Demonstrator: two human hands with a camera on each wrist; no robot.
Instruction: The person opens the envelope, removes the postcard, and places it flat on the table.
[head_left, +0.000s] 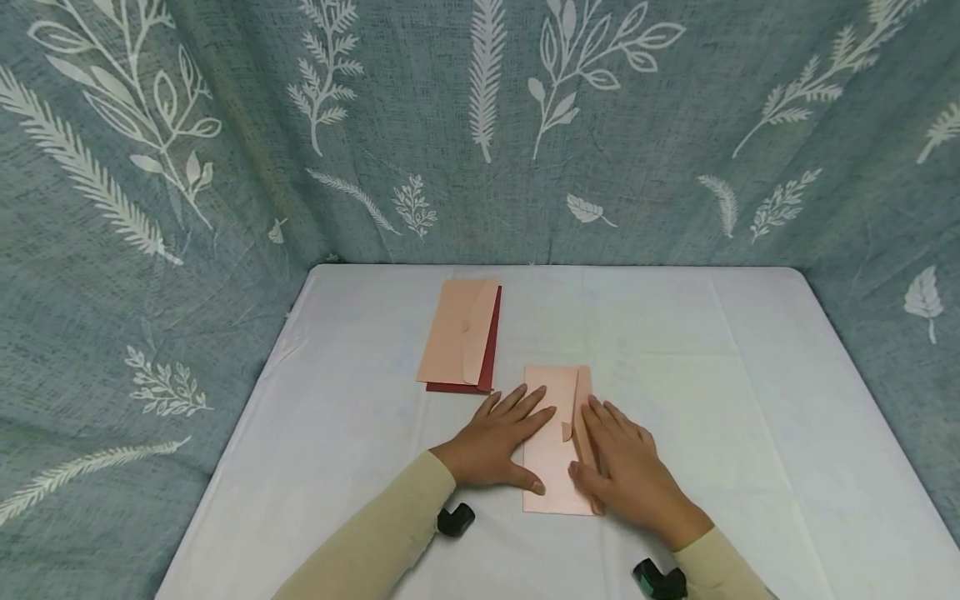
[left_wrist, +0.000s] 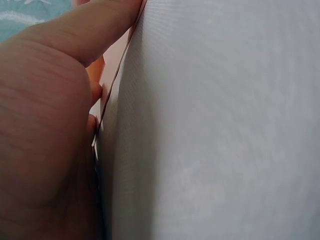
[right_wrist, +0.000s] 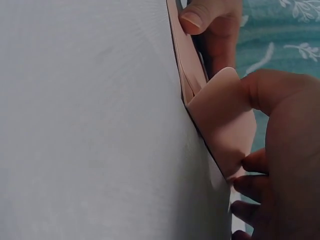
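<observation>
A pale pink paper envelope (head_left: 551,496) lies upright on the white-covered table, with its long flap (right_wrist: 225,120) along the right side lifted at an angle. My left hand (head_left: 504,440) is spread across the envelope's left edge, fingers straight, thumb low on the paper. At the right side, my right hand (head_left: 633,467) holds the flap, its thumb on the inner side and fingertips against the outer side. The right wrist view has the flap standing up beside that thumb. In the left wrist view, the left thumb lies along the envelope's edge.
Farther back and left, another pink envelope (head_left: 453,329) lies on top of a dark red one (head_left: 490,350). The white tablecloth (head_left: 337,417) runs to a green leaf-patterned curtain (head_left: 420,100) behind and at both sides. Black wrist cameras sit by both sleeves.
</observation>
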